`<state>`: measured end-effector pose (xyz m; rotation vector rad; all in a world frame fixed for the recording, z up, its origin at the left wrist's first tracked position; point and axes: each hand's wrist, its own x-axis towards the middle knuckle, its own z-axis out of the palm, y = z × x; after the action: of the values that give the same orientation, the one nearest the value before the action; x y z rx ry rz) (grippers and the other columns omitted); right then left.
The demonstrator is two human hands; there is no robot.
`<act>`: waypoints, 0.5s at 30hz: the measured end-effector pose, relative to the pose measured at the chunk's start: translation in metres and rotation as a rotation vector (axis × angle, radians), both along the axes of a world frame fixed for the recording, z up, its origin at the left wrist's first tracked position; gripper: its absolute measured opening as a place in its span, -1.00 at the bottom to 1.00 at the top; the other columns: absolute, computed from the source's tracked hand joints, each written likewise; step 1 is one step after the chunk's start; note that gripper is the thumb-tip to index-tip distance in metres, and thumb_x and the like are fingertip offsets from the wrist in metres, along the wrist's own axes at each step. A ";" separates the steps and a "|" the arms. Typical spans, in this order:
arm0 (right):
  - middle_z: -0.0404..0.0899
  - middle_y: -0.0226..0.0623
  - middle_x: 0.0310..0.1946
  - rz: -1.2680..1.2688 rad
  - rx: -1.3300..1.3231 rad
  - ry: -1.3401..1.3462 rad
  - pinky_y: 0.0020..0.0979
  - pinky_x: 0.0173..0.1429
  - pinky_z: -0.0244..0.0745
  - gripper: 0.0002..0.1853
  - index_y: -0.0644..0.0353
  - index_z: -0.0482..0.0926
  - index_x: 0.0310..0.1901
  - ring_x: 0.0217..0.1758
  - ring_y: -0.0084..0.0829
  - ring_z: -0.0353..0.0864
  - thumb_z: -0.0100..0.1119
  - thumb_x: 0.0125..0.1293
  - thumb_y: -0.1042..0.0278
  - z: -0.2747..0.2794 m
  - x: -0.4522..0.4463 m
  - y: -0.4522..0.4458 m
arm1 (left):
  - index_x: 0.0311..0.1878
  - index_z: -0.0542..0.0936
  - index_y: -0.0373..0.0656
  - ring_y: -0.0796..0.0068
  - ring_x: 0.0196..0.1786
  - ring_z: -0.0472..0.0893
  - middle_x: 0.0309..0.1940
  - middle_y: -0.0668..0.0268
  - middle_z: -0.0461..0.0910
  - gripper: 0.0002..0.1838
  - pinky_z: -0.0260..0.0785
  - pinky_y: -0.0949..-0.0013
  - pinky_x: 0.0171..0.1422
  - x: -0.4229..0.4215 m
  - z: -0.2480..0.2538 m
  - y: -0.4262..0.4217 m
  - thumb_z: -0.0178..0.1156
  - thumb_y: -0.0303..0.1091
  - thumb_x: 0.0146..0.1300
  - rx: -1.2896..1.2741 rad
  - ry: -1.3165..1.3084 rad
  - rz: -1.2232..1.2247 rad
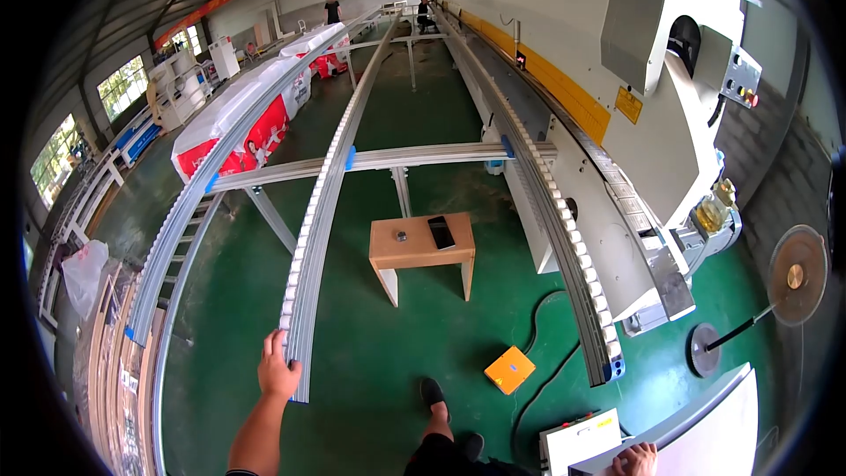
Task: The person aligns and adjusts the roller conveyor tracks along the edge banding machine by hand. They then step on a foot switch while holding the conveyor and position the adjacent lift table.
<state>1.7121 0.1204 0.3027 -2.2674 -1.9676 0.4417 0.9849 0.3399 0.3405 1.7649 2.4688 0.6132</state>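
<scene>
My left hand [278, 368] rests at the near end of the middle aluminium rail [311, 317], its fingers apart and touching the rail beside the row of white rollers [304, 234]. At the lower right, my right hand [636, 458] has its fingers curled over the edge of a pale grey-white panel [705, 427]. Part of that hand is cut off by the frame's bottom edge. Between the rails stands a small wooden stool [419, 256] with a black phone or tablet [441, 232] and a small round object [402, 236] on it.
A long machine [564, 53] runs along the right. An orange box [509, 370] and dark cables lie on the green floor. A fan [796, 277] stands far right. Wrapped packs [238, 115] lie at the left. Two people [332, 11] are in the background.
</scene>
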 end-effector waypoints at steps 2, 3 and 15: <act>0.60 -0.04 -0.13 0.006 0.018 0.003 0.05 0.20 0.34 -0.81 0.14 0.62 -0.22 0.01 0.06 0.52 0.27 0.24 0.22 -0.002 0.001 0.000 | 0.40 0.35 -0.06 0.04 0.36 0.46 0.41 0.26 0.35 -0.24 0.47 0.10 0.31 -0.001 -0.003 0.000 0.29 -0.45 0.04 0.016 0.003 -0.005; 0.60 -0.06 -0.13 0.014 0.032 0.005 0.05 0.20 0.34 -0.82 0.12 0.61 -0.23 0.01 0.05 0.52 0.28 0.24 0.21 0.002 -0.001 0.000 | 0.40 0.35 -0.06 0.04 0.36 0.46 0.42 0.26 0.35 -0.25 0.47 0.11 0.32 -0.001 -0.004 0.000 0.29 -0.45 0.04 0.028 0.004 -0.008; 0.61 -0.16 -0.28 0.085 0.107 -0.022 0.05 0.12 0.31 -0.88 0.03 0.58 -0.30 -0.05 -0.01 0.51 0.30 0.18 0.26 -0.012 0.010 -0.002 | 0.40 0.34 -0.09 0.04 0.36 0.45 0.40 0.24 0.35 -0.25 0.45 0.12 0.34 -0.001 -0.004 -0.001 0.27 -0.46 0.05 0.046 0.003 -0.013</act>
<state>1.7223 0.1185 0.2910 -2.1405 -2.0516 0.3124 0.9839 0.3388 0.3367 1.7977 2.4621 0.6716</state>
